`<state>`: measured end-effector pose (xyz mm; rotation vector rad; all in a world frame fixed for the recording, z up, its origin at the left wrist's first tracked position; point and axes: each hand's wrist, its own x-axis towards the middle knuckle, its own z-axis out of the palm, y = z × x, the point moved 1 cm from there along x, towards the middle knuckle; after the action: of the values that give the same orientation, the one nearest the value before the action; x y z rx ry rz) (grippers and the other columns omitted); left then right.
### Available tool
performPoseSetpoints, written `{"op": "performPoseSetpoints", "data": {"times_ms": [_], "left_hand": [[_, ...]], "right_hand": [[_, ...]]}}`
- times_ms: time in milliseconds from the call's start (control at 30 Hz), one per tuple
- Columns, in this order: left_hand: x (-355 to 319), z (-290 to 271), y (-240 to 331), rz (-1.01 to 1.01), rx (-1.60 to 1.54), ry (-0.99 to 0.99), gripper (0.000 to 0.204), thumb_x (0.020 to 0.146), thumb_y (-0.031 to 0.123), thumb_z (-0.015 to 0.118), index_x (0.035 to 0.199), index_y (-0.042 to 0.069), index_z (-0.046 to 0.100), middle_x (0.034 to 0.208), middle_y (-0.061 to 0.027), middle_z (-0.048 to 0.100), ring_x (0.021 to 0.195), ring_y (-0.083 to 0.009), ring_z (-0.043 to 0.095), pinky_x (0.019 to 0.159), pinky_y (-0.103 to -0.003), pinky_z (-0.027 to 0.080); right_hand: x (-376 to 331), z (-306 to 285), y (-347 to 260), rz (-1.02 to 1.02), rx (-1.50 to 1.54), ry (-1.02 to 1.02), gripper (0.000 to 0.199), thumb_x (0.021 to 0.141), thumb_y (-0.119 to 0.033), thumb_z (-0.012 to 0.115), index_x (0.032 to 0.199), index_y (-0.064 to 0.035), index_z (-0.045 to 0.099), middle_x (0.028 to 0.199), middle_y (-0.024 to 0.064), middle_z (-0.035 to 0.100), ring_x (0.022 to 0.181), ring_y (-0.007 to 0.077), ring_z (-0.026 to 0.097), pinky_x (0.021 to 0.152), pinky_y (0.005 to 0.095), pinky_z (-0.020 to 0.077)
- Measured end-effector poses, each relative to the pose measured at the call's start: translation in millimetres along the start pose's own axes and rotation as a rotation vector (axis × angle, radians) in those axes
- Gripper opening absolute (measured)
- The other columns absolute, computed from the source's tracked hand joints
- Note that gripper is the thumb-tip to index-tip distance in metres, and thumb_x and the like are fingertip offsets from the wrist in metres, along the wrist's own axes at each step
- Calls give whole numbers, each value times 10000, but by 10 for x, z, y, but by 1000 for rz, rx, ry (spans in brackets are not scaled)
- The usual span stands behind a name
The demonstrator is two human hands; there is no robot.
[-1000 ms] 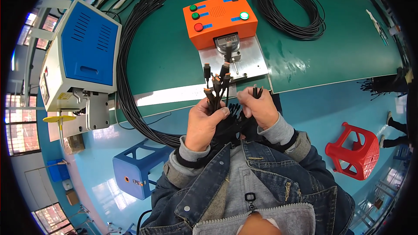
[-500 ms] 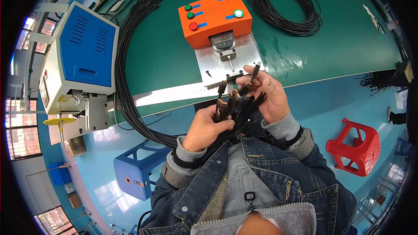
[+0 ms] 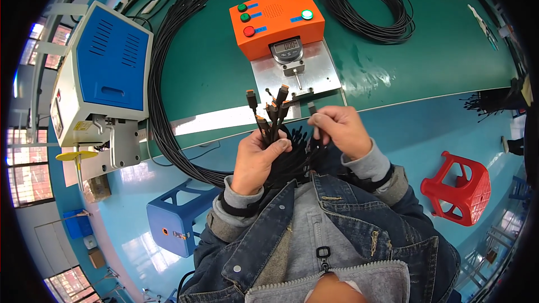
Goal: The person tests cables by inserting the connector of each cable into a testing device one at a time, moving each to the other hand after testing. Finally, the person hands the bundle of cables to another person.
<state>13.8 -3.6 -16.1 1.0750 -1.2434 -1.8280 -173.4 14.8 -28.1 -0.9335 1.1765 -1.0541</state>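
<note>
My left hand (image 3: 259, 160) is closed around a bunch of black cable ends (image 3: 273, 113), their plug connectors with orange tips fanning upward. Between thumb and fingers, my right hand (image 3: 341, 131) pinches a single black cable connector (image 3: 312, 109), held upright and apart from the bunch. More black cable ends (image 3: 297, 145) hang behind and between the hands, in front of my jacket. Just beyond the hands, on the green table (image 3: 202, 73), stands an orange box (image 3: 275, 14) with green and red buttons and one lit button. A digital gauge (image 3: 287, 50) sits at its front, over a metal plate (image 3: 323, 73).
A long black cable bundle (image 3: 157, 95) runs down the table's left side toward my lap. A blue-and-white machine (image 3: 115, 59) stands far left. A cable coil (image 3: 393, 33) lies back right. Blue stool (image 3: 171, 230) and red stool (image 3: 469, 193) stand on the floor.
The left hand and its bunch have shifted left, and the connectors have spread apart. The right hand has drawn away from the bunch, its raised fingers now pinched around one connector.
</note>
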Motion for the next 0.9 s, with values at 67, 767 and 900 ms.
{"op": "performPoseSetpoints", "data": {"times_ms": [67, 767, 900], "left_hand": [[-1, 2, -2, -15, -17, 9, 111, 764, 29, 545, 854, -31, 525, 769, -84, 570, 710, -154, 548, 668, -260, 434], [5, -4, -2, -42, -146, 92, 145, 731, -2, 579, 862, -20, 520, 763, -50, 555, 671, -118, 536, 644, -221, 434], [9, -21, 4, -36, -126, 82, 137, 736, -1, 570, 862, -20, 522, 771, -66, 556, 680, -141, 543, 660, -239, 437]], "right_hand": [[71, 67, 77, -1, 7, 25, 191, 818, -131, 486, 769, 26, 584, 593, 41, 556, 472, 54, 465, 442, 167, 369], [213, 154, 70, -15, 31, 174, 198, 818, -154, 488, 739, 2, 580, 558, 26, 537, 418, 45, 417, 395, 163, 327], [220, 146, 56, -10, 30, 179, 202, 816, -161, 489, 730, 0, 577, 554, 24, 533, 415, 44, 413, 393, 163, 323]]}}
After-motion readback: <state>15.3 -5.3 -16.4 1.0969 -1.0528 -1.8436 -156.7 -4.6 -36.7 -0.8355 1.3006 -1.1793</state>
